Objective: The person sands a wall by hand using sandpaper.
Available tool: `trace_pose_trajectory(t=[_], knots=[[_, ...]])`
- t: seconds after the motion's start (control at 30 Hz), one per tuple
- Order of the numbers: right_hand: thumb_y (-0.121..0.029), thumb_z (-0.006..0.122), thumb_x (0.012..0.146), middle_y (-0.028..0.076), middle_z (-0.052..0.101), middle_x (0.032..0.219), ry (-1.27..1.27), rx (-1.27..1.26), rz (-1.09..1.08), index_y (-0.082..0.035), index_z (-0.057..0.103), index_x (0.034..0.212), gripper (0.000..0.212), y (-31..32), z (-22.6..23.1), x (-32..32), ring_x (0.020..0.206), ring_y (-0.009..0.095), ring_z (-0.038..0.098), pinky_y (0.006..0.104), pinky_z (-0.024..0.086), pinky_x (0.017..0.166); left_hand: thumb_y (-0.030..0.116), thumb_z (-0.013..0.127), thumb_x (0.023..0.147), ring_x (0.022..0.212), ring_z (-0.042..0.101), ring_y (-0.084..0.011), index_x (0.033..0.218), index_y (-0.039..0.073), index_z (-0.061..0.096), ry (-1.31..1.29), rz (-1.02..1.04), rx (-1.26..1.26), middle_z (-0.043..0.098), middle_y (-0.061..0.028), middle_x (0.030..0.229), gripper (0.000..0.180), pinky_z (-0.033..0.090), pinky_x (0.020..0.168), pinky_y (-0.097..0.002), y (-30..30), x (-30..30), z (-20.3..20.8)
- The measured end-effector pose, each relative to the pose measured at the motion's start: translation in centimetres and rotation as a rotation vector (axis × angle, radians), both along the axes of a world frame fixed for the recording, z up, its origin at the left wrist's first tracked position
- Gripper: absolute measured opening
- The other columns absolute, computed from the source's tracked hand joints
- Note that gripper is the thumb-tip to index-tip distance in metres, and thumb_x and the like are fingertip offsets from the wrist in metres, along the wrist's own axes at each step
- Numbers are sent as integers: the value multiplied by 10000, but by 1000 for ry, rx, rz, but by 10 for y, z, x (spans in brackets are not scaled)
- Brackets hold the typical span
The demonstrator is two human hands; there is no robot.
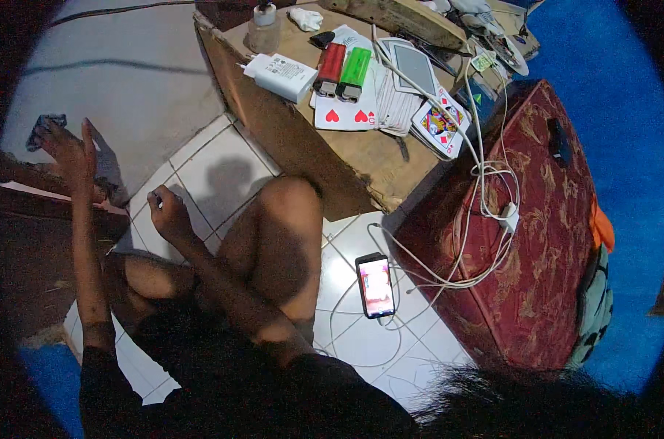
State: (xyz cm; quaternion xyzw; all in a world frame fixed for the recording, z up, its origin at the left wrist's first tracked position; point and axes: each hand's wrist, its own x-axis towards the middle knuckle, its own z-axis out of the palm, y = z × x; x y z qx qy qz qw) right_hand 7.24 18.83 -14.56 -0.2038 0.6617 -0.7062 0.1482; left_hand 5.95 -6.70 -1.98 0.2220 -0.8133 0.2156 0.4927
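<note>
My left hand (70,155) reaches out to the pale wall at the far left, its fingers stretched out and thumb raised. Its fingertips overlap a small dark, mottled patch (35,134) on the wall; whether this is a loose piece or part of the wall I cannot tell. Over the white tiled floor, in front of my bent knee, my right hand (172,218) is closed. Something small shows between its curled fingers, too little of it to name.
A wooden box-like table (339,157) bears a white charger plug (281,76), a red lighter (330,67), a green lighter (355,73) and playing cards (343,115). A lit phone (376,287) lies on the floor among white cables (486,172), beside a dark red patterned cushion (522,241).
</note>
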Motion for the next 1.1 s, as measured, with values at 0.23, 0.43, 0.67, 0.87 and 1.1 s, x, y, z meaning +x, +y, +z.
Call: trace_pose_trajectory(t=[0.23,0.43,0.67,0.87,1.1], knots=[[-257,606,1025,247,683,899,6,-25,-31,-3,592,971,260,5,-12,-15,915,492,660,555,510,762,647,439,1038,1558,84,-516,1644,5,149,-43,-177,-217,141,-312,1681,930,148,1135,-810,3,-19,-2],[-259,575,1041,277,639,845,83,11,-55,15,566,951,289,15,-13,-23,847,503,635,556,494,733,646,454,1031,1557,114,-508,1646,17,175,94,-172,-93,141,-322,1677,923,134,1152,-788,44,-37,10],[-281,557,1043,292,636,866,23,29,-10,13,562,947,310,9,1,-13,882,528,625,582,481,746,678,439,1021,1566,111,-489,1652,25,161,78,-112,-100,128,-314,1684,950,91,1121,-828,44,-20,14],[-295,536,1052,310,633,887,73,30,-136,18,564,945,333,5,0,-11,910,546,614,594,478,769,697,419,1019,1569,102,-483,1652,19,157,74,-73,-135,118,-309,1688,964,72,1103,-845,41,-23,18],[-319,504,1067,300,648,900,33,65,-33,18,580,968,360,10,-5,-20,922,526,631,582,483,771,722,395,1015,1574,96,-474,1650,12,157,118,33,-188,117,-307,1691,982,54,1078,-867,40,-45,65]])
